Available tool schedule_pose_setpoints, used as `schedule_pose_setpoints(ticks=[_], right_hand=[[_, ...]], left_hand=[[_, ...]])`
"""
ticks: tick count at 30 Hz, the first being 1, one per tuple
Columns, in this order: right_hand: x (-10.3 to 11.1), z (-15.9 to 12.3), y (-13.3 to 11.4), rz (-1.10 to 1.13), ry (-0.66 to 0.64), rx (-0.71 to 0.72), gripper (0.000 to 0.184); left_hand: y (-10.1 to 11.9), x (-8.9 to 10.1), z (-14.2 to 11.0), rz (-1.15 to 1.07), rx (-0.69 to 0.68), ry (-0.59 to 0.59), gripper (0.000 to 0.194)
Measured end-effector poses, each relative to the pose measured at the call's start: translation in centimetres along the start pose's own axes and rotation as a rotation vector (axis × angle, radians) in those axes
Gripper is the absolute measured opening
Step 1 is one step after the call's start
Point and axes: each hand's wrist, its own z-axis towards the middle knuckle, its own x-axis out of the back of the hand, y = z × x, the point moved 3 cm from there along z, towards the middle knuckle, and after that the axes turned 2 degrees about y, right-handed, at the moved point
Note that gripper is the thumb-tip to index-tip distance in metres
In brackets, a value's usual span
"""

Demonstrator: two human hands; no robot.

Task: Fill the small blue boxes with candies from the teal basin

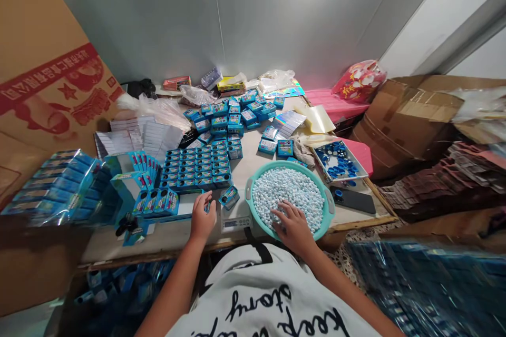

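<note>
Left grip pinches a blue box beside the basin; right grip, loosely spread, touches pellets inside.

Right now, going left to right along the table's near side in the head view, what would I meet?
Plastic-wrapped blue packs → left hand → single tilted blue box → turquoise basin → black phone.

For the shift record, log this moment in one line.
left hand: at blue item, grip partly hidden | right hand: touching white pellets in teal basin | scale: between left hand and basin
</note>
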Motion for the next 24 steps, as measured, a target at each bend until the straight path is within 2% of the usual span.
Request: schedule_pose_setpoints(ticks=[4, 13, 19, 22, 24], right_hand=[[-0.1, 0.1, 0.1, 0.006, 0.009, -0.002, 0.030], [-0.1, 0.1, 0.2, 0.044, 0.010, -0.005, 0.030], [-0.1, 0.1, 0.2, 0.044, 0.006, 0.001, 0.029], [-0.2, 0.0, 0.3, 0.048, 0.008, 0.004, 0.029], [-0.2, 0.0, 0.3, 0.052, 0.014, 0.002, 0.029]], left_hand=[[-0.6, -0.1, -1.0, -0.014, 0.029, 0.011, 0.030], [0.0, -1.5, -1.1, -0.042, 0.032, -0.051, 0.033], [0.2, -1.9, -0.8, 0.057, -0.047, -0.089, 0.038], [-1.4, -2.9, -0.3, 0.080, 0.095, -0.117, 0.060], [-2.6, -4.0, -0.2, 0.074, 0.205, -0.191, 0.059]])
